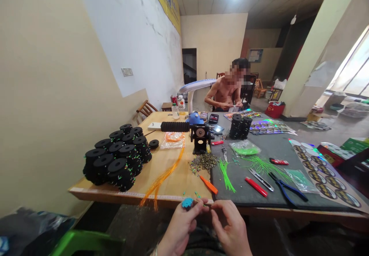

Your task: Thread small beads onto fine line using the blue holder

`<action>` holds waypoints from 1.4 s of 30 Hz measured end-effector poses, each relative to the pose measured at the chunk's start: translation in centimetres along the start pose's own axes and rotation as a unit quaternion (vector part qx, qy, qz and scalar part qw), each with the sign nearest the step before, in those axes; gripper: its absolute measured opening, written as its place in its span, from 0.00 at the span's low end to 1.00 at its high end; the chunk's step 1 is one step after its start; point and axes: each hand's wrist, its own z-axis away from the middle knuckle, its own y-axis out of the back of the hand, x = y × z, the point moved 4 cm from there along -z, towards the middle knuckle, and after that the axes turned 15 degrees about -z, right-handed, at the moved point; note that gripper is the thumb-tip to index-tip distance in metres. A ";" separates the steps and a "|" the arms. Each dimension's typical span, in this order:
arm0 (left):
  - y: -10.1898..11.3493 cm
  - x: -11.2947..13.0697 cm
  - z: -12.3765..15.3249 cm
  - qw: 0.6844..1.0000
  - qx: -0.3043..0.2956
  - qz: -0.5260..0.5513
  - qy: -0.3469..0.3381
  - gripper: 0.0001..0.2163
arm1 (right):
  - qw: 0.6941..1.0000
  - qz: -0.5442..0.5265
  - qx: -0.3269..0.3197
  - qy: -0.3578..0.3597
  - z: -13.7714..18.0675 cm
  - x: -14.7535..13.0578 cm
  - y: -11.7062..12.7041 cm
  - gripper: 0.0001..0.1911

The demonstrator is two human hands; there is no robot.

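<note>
Just off the table's front edge, my left hand (184, 225) is closed, with a small blue bumpy round piece (187, 203) at its thumb and fingers. A thin thread-like piece seems to run between the fingertips; it is too fine to make out. Close beside it, my right hand (231, 227) is pinched, its fingertips almost meeting those of the left. Whatever it grips is hidden. An orange-handled tool (208, 184), bright green strands (226, 175) and a pile of small metallic beads (205, 163) lie on the table beyond the hands.
Black foam spools (117, 165) are stacked at left, near orange strands (164, 177). A black winding device (199, 137) stands mid-table. On the grey mat are a red lighter (256, 187), a snipping tool (261, 179), blue-handled pliers (288, 190) and sticker sheets (325, 173). Another person (227, 88) sits opposite.
</note>
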 end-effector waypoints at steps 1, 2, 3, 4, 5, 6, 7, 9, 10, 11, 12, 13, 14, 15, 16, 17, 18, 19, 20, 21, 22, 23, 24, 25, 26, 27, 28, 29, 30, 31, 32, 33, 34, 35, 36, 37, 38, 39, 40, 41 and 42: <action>0.9 0.2 0.2 1.000 0.014 0.003 -0.007 0.16 | 1.000 0.004 -0.006 0.006 0.0 0.1 -0.1 0.04; 1.9 0.4 0.4 0.999 0.032 0.003 -0.017 0.16 | 1.000 0.009 -0.011 0.016 0.0 0.2 -0.2 0.04; 3.1 0.6 0.8 0.998 0.054 -0.005 -0.030 0.16 | 0.999 0.015 -0.018 0.025 0.0 0.4 -0.3 0.04; 4.4 0.7 1.1 0.996 0.073 -0.021 -0.041 0.18 | 0.999 0.021 -0.027 0.034 0.0 0.5 -0.5 0.04; 5.6 0.7 1.5 0.993 0.099 -0.036 -0.048 0.19 | 0.998 0.028 -0.038 0.041 0.0 0.6 -0.7 0.05; 6.8 0.6 1.8 0.989 0.125 -0.054 -0.055 0.20 | 0.997 0.035 -0.048 0.046 0.0 0.7 -1.0 0.06; 7.9 0.4 2.0 0.985 0.145 -0.075 -0.060 0.20 | 0.996 0.042 -0.058 0.051 0.0 0.9 -1.3 0.06; 9.4 -0.5 2.2 0.976 0.170 -0.123 -0.064 0.20 | 0.995 0.051 -0.071 0.056 -0.1 1.1 -1.9 0.07; 9.8 -1.0 2.0 0.972 0.172 -0.148 -0.067 0.20 | 0.994 0.053 -0.075 0.059 -0.1 1.2 -2.2 0.07; 10.1 -1.5 1.8 0.967 0.174 -0.169 -0.074 0.19 | 0.994 0.054 -0.078 0.061 -0.1 1.3 -2.4 0.07; 10.3 -2.1 1.5 0.963 0.173 -0.187 -0.084 0.19 | 0.993 0.054 -0.079 0.063 -0.2 1.3 -2.6 0.07; 10.3 -2.5 1.1 0.960 0.172 -0.200 -0.095 0.19 | 0.993 0.055 -0.080 0.064 -0.2 1.4 -2.7 0.07; 10.3 -2.9 0.8 0.957 0.172 -0.209 -0.105 0.18 | 0.993 0.057 -0.081 0.065 -0.2 1.5 -2.8 0.07; 10.2 -3.2 0.5 0.955 0.170 -0.215 -0.111 0.18 | 0.993 0.060 -0.082 0.064 -0.2 1.6 -2.8 0.07; 10.1 -3.4 0.2 0.954 0.170 -0.220 -0.116 0.17 | 0.993 0.063 -0.083 0.064 -0.2 1.7 -2.7 0.07; 10.0 -3.5 0.1 0.952 0.169 -0.224 -0.125 0.16 | 0.992 0.066 -0.084 0.062 -0.1 1.7 -2.6 0.07; 9.8 -3.5 0.1 0.948 0.170 -0.231 -0.137 0.15 | 0.992 0.067 -0.084 0.061 -0.1 1.8 -2.5 0.07; 9.7 -3.3 0.2 0.943 0.170 -0.242 -0.151 0.13 | 0.992 0.067 -0.084 0.060 0.0 1.9 -2.4 0.07; 9.4 -3.2 0.3 0.939 0.165 -0.255 -0.164 0.11 | 0.993 0.065 -0.084 0.059 0.1 1.9 -2.4 0.07; 9.2 -3.1 0.4 0.935 0.157 -0.268 -0.172 0.09 | 0.993 0.063 -0.084 0.058 0.1 1.9 -2.4 0.06; 8.9 -3.0 0.5 0.933 0.147 -0.279 -0.174 0.07 | 0.993 0.061 -0.085 0.057 0.2 1.9 -2.4 0.06; 8.7 -3.0 0.5 0.934 0.136 -0.283 -0.171 0.06 | 0.993 0.059 -0.087 0.056 0.2 1.9 -2.5 0.06; 8.5 -3.0 0.5 0.937 0.128 -0.281 -0.162 0.05 | 0.993 0.057 -0.089 0.057 0.2 1.8 -2.6 0.06; 8.3 -3.0 0.4 0.942 0.122 -0.274 -0.151 0.05 | 0.993 0.054 -0.091 0.059 0.1 1.7 -2.7 0.07; 8.2 -3.0 0.3 0.946 0.119 -0.267 -0.140 0.06 | 0.992 0.050 -0.093 0.062 0.0 1.6 -2.8 0.07; 8.1 -3.0 0.3 0.949 0.116 -0.262 -0.130 0.06 | 0.992 0.045 -0.095 0.066 0.0 1.4 -3.0 0.07; 7.9 -2.9 0.3 0.951 0.111 -0.260 -0.123 0.06 | 0.992 0.040 -0.096 0.070 -0.1 1.2 -3.1 0.07; 7.8 -2.7 0.3 0.952 0.106 -0.260 -0.121 0.06 | 0.992 0.035 -0.098 0.075 -0.3 1.0 -3.1 0.07; 7.7 -2.4 0.3 0.952 0.103 -0.261 -0.123 0.06 | 0.991 0.030 -0.101 0.079 -0.4 0.8 -3.2 0.08; 7.7 -2.1 0.4 0.951 0.099 -0.262 -0.128 0.06 | 0.991 0.024 -0.104 0.083 -0.6 0.6 -3.3 0.08; 7.6 -1.7 0.5 0.951 0.097 -0.262 -0.133 0.06 | 0.990 0.019 -0.107 0.088 -0.9 0.4 -3.5 0.08; 7.6 -1.4 0.6 0.951 0.094 -0.262 -0.136 0.06 | 0.989 0.013 -0.110 0.093 -1.2 0.1 -3.6 0.08; 7.6 -1.1 0.7 0.951 0.089 -0.261 -0.136 0.06 | 0.989 0.007 -0.113 0.098 -1.5 -0.1 -3.8 0.09; 7.7 -0.8 0.8 0.952 0.084 -0.260 -0.135 0.06 | 0.988 0.002 -0.120 0.101 -1.9 -0.3 -4.1 0.09; 7.7 -0.6 0.9 0.953 0.081 -0.258 -0.134 0.06 | 0.986 -0.003 -0.130 0.104 -2.3 -0.5 -4.5 0.10; 7.7 -0.3 1.0 0.955 0.077 -0.255 -0.133 0.06 | 0.983 -0.007 -0.147 0.106 -2.8 -0.6 -4.9 0.12; 7.7 0.0 1.0 0.956 0.075 -0.252 -0.131 0.06 | 0.980 -0.010 -0.168 0.110 -3.3 -0.8 -5.4 0.13; 7.8 0.3 1.1 0.957 0.072 -0.249 -0.129 0.07 | 0.974 -0.014 -0.193 0.116 -3.7 -1.0 -6.0 0.15; 7.8 0.6 1.2 0.958 0.070 -0.247 -0.127 0.07 | 0.968 -0.019 -0.219 0.125 -4.1 -1.1 -6.5 0.16; 7.9 0.8 1.3 0.959 0.066 -0.245 -0.125 0.07 | 0.960 -0.025 -0.247 0.133 -4.4 -1.2 -7.1 0.18; 8.0 1.0 1.3 0.960 0.061 -0.244 -0.122 0.07 | 0.951 -0.032 -0.275 0.141 -4.7 -1.3 -7.6 0.18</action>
